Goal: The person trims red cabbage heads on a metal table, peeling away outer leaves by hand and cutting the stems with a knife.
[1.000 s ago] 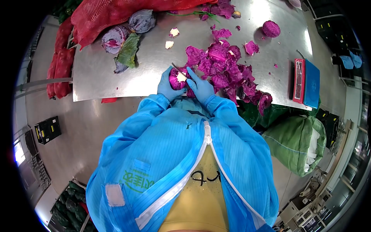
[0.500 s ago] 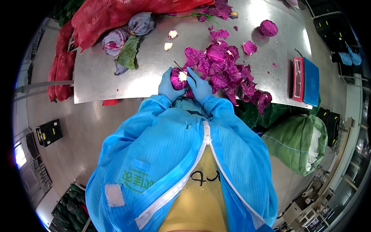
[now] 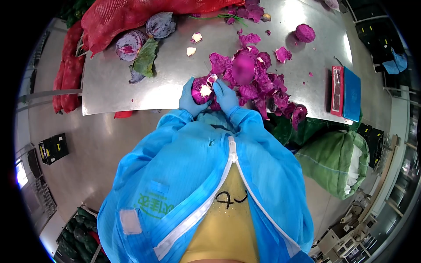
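Note:
My left hand (image 3: 188, 98) wraps around the left side of a peeled red cabbage (image 3: 200, 84), whose pale cut stem end faces up. Close against its right side, my right hand (image 3: 226, 95) has its fingers closed at a small pale-and-purple cabbage piece (image 3: 212, 79). No blade shows at the right hand now. Both hands wear blue gloves, near the front edge of the metal table (image 3: 127, 94). To the right of them lies a heap of loose purple cabbage leaves (image 3: 247, 91). Over the heap is a motion-blurred purple leaf (image 3: 243, 68).
Two unpeeled cabbages (image 3: 130, 45) and a green outer leaf (image 3: 145, 58) lie by a red mesh sack (image 3: 118, 22). A peeled cabbage (image 3: 305, 33) sits at the far right. A blue box (image 3: 352, 94) stands near the right corner, above a green sack (image 3: 335, 162).
The thin dark blade that stuck out from my right hand over the cabbage is out of sight. A pale-edged piece now shows at those fingers, and a blurred leaf has appeared over the heap.

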